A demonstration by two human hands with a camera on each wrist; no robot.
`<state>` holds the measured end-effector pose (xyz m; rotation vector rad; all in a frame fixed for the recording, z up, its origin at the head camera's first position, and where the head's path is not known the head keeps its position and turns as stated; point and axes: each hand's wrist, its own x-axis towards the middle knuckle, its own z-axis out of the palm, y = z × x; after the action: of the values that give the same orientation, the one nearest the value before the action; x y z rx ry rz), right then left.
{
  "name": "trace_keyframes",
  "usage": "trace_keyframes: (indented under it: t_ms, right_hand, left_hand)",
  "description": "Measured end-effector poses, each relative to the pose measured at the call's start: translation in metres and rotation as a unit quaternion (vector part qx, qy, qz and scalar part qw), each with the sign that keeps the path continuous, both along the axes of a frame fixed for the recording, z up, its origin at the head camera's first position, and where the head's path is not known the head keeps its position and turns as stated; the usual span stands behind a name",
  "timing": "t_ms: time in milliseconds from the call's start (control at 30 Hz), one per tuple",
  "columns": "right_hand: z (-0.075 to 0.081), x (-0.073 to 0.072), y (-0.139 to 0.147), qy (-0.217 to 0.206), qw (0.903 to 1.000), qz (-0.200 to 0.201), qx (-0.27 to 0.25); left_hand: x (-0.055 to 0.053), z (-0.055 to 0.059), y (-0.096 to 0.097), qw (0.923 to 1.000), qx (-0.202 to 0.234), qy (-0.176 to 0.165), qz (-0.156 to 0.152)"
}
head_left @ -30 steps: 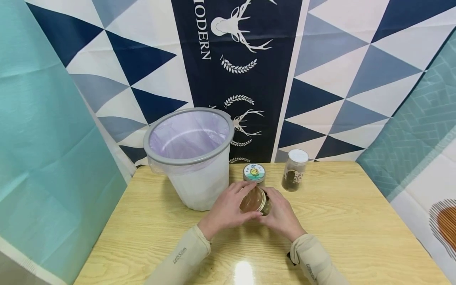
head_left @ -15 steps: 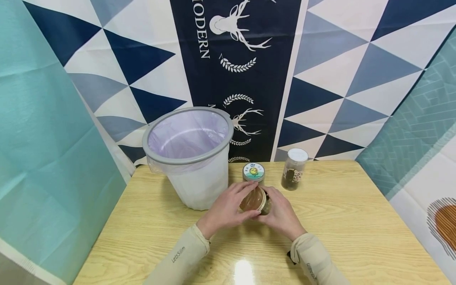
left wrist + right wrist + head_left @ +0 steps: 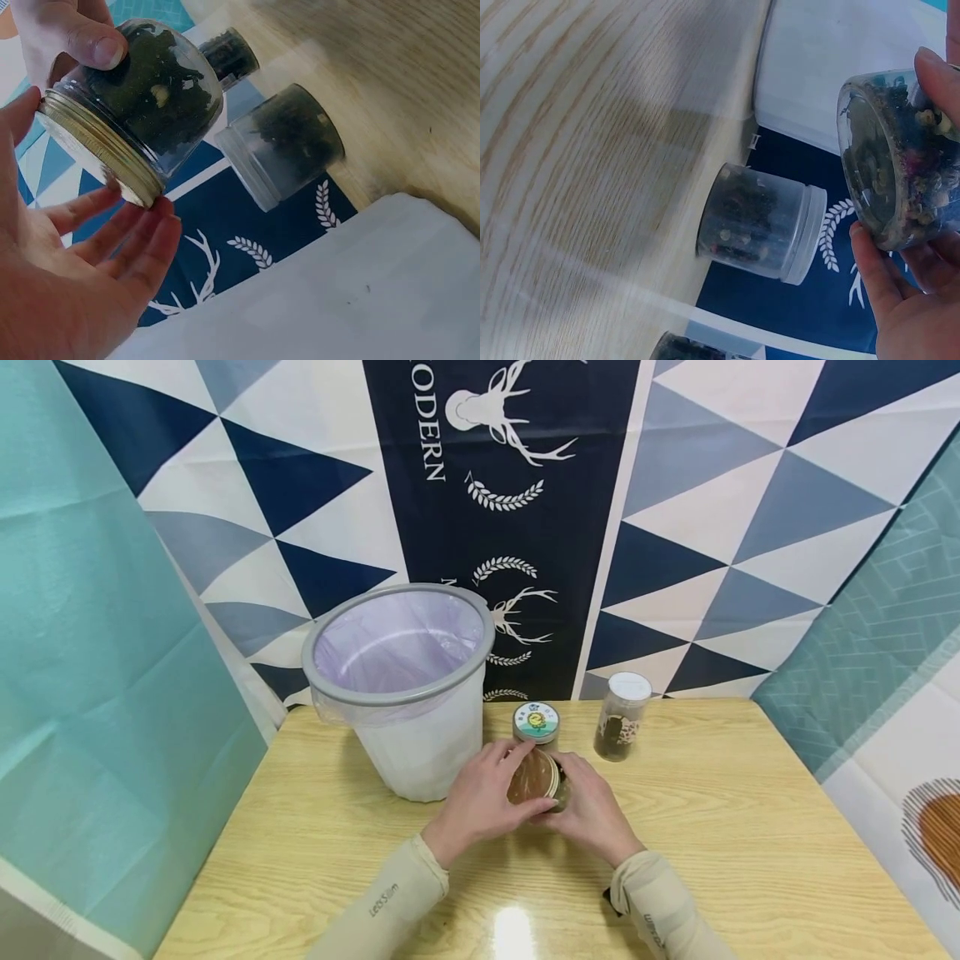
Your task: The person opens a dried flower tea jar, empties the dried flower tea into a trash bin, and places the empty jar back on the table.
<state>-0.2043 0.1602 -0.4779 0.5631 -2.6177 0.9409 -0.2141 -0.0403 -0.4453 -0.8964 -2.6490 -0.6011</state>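
A clear glass jar [image 3: 161,94] with dark dried leaves and bits of flowers inside is held tilted between both hands, off the tabletop. Its gold lid [image 3: 101,146] faces left in the head view. My left hand [image 3: 487,793] grips that lid by the rim, thumb and fingertips spread round its edge. Around the glass body my right hand [image 3: 592,806] curls its thumb and fingers. Just behind stands a second jar [image 3: 754,217] with similar dark contents and a printed lid [image 3: 536,720]. The lid appears to be on the held jar.
A white bin [image 3: 420,760] with a grey rim and a purple liner stands at the left back of the wooden table [image 3: 720,860]. At the back right is a taller white-lidded jar [image 3: 621,718] with dark contents. Patterned cloth [image 3: 690,527] hangs behind the table.
My left hand has shifted slightly round the lid, and the lid's face is turned a little differently. My right hand keeps its grip on the jar in nearly the same place.
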Motion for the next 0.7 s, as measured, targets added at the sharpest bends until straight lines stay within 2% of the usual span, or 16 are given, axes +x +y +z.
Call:
trace_keyframes:
  t_ms: [167,233,500,700]
  right_hand:
    - [0.0010,-0.0003,0.0027,-0.004,1.0000,-0.004,0.003]
    - [0.0016,-0.0006,0.0036,-0.001,1.0000,-0.003,0.001]
    - [-0.0002,-0.0010,0.0051,0.011,0.9999,0.001,0.002]
    - [-0.0009,-0.0006,0.0058,0.010,0.9999,-0.001,-0.002]
  left_hand:
    - [-0.0025,0.0025,-0.0064,0.9978,0.000,-0.022,-0.063]
    - [-0.0033,0.0041,-0.0081,0.9967,0.004,-0.031,-0.075]
    - [-0.0044,0.0052,-0.0078,0.9961,0.002,-0.051,-0.072]
    - [-0.0024,0.0049,-0.0064,0.9974,0.005,-0.037,-0.061]
